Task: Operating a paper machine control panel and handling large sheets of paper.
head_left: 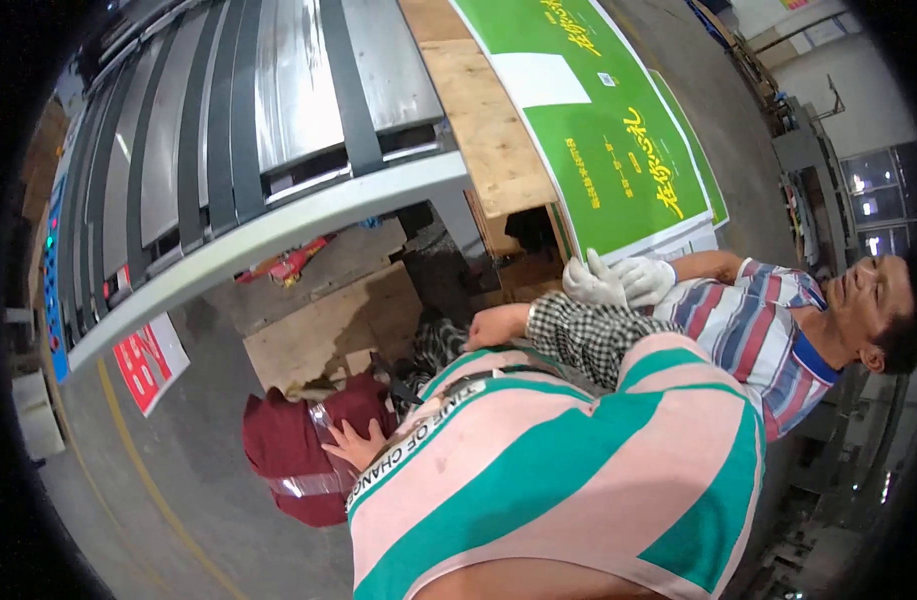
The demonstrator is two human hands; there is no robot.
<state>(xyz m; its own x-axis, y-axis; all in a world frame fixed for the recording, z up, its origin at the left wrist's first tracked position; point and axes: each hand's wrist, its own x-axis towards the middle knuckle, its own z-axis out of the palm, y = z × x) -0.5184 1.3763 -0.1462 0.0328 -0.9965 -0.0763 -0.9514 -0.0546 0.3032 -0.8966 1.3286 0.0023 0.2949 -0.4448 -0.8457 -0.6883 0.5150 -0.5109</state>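
1. Low centre: left hand [356, 445] lies flat, fingers spread, on a maroon stool [288, 450] taped with clear tape
2. Mid-frame: right hand [498, 325], checked sleeve, loosely curled, holding nothing
3. Right of centre: a co-worker's white-gloved hands [618, 282] at the green printed sheets [598, 150]

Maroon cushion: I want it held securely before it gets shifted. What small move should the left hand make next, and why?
Probably curl the left hand over the edge of the maroon cushion. Its fingers lie spread on the tape-wrapped top, touching it without any real grip yet.
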